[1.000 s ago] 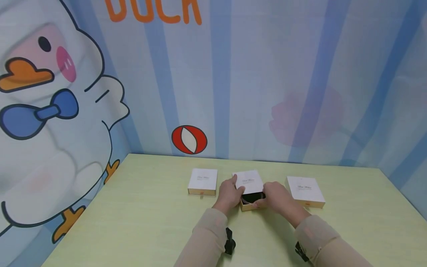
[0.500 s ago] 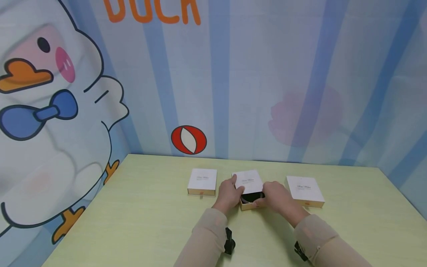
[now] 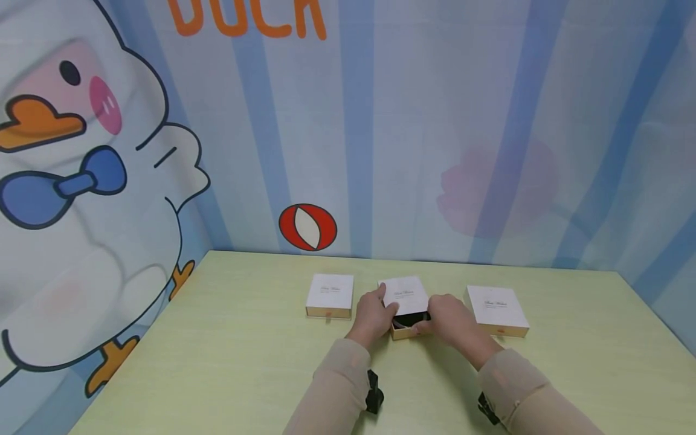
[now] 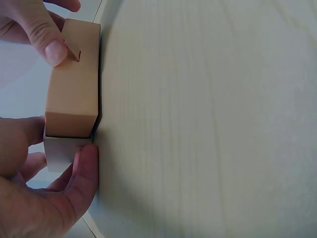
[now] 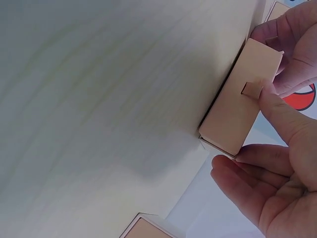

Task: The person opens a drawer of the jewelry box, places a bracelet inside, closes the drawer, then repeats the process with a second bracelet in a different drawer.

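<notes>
A white drawer box [image 3: 406, 296] with fine script on its lid lies mid-table, its tan drawer [image 3: 406, 333] partly out of the sleeve. Something dark [image 3: 412, 321] shows in the gap; its kind is unclear. My left hand [image 3: 372, 317] grips the white sleeve from the left, thumb and fingers on opposite faces in the left wrist view. At the other side is my right hand [image 3: 455, 321]. Its thumb presses the drawer front beside a small pull tab [image 5: 252, 90], while the fingers bend around the box's near corner in the right wrist view.
One similar white box [image 3: 330, 292] lies to the left, its drawer in. Another white box [image 3: 497, 307] sits just right of my right hand. A printed duck backdrop [image 3: 402, 133] rises behind the pale wood-grain table [image 3: 244, 362].
The tan drawer has slid a little further into the white sleeve, with my right thumb on its front. My left hand holds its place.
</notes>
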`<state>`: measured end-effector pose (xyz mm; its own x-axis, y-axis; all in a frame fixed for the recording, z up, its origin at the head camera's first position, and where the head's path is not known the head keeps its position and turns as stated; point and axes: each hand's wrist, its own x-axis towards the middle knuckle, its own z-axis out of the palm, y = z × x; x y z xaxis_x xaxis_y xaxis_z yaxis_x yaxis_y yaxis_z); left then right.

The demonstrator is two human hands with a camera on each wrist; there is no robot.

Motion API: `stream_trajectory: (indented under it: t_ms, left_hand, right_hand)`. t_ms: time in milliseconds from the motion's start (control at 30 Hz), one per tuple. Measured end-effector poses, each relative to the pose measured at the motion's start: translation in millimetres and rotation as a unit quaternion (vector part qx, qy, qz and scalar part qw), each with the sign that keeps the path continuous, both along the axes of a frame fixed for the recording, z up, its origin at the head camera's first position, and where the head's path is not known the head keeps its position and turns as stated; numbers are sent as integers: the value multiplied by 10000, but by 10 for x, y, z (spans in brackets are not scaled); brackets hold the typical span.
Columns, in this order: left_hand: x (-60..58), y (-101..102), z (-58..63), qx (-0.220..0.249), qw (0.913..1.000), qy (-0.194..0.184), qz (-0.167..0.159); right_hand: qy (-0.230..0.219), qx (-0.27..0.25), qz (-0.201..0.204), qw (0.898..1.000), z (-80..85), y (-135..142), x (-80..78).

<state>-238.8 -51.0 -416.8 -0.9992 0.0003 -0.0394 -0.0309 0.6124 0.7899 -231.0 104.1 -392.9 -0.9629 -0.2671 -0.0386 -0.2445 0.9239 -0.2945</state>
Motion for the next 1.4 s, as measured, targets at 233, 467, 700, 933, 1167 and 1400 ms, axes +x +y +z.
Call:
stream_trajectory:
  t_ms: [233, 467, 700, 933, 1167, 1400]
  left_hand:
    - [-4, 5, -6, -5, 10000, 2, 42]
    - [-10, 7, -9, -39, 10000, -19, 62]
    - [-8, 3, 0, -40, 10000, -17, 26]
    - [8, 0, 19, 25, 10000, -60, 4]
    - [-3, -1, 13, 21, 10000, -19, 13]
    - [-12, -5, -2, -38, 10000, 25, -3]
  right_hand:
    - [-32, 10, -41, 10000, -7, -12, -1]
    - [-43, -21, -43, 10000, -8, -27, 1]
    - [-25, -48, -90, 9999, 1, -39, 12]
    - [39, -46, -124, 9999, 8, -55, 13]
    - [282, -11, -51, 9996, 7, -73, 7]
    - [261, -6, -78, 9996, 10, -89, 15]
